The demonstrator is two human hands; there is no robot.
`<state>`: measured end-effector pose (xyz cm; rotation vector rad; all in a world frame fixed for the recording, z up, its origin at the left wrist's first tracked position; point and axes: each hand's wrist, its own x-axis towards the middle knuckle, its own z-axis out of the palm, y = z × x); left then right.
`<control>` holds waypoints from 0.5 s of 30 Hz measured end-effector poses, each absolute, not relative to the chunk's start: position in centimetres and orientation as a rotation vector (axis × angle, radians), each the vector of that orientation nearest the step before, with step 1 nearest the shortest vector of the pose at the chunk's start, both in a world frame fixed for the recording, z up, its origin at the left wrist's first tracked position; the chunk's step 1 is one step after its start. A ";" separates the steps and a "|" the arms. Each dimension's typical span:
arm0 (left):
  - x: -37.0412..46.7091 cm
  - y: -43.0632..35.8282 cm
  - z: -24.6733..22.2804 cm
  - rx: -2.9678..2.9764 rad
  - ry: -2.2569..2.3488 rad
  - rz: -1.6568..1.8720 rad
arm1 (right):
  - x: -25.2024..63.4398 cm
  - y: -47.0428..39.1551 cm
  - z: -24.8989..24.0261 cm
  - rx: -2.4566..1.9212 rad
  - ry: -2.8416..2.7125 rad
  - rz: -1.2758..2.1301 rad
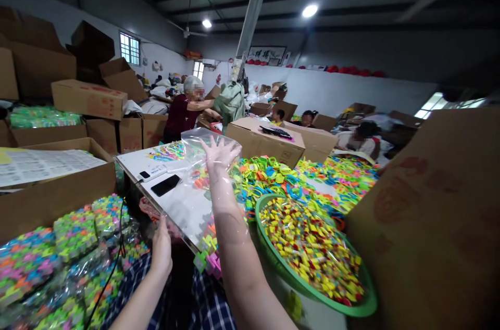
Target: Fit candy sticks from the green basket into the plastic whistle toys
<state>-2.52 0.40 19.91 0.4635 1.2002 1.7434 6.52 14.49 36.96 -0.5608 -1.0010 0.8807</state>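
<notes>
My right hand [221,153] reaches forward over the white table [183,213] with its fingers spread. A clear plastic bag [195,140] lies around that hand and forearm; I cannot tell exactly where its mouth ends. Low at the table's near left edge is my left hand [162,246], fingers pointing up and loosely stretched, with nothing visible in them. A reddish plastic bag [150,210] hangs right behind it, and contact is unclear. Under my right forearm, colourful plastic pieces [209,259] lie at the table edge. A black phone [166,185] rests left of the arm.
A green basket [369,301] holds yellow and red pieces. Behind it spread many bright plastic parts [269,176]. Bagged pieces [74,231] and an open carton [97,179] stand at left, a large carton [433,215] at right. A co-worker [183,114] handles a greenish sack [230,101].
</notes>
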 end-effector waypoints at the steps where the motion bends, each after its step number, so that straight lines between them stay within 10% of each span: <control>1: -2.5 0.3 20.1 0.421 1.166 1.732 | 6.2 14.8 37.5 -0.552 -0.965 0.928; 15: -4.0 -0.3 18.8 0.753 1.292 1.184 | 5.5 15.5 40.6 -0.252 -0.708 1.240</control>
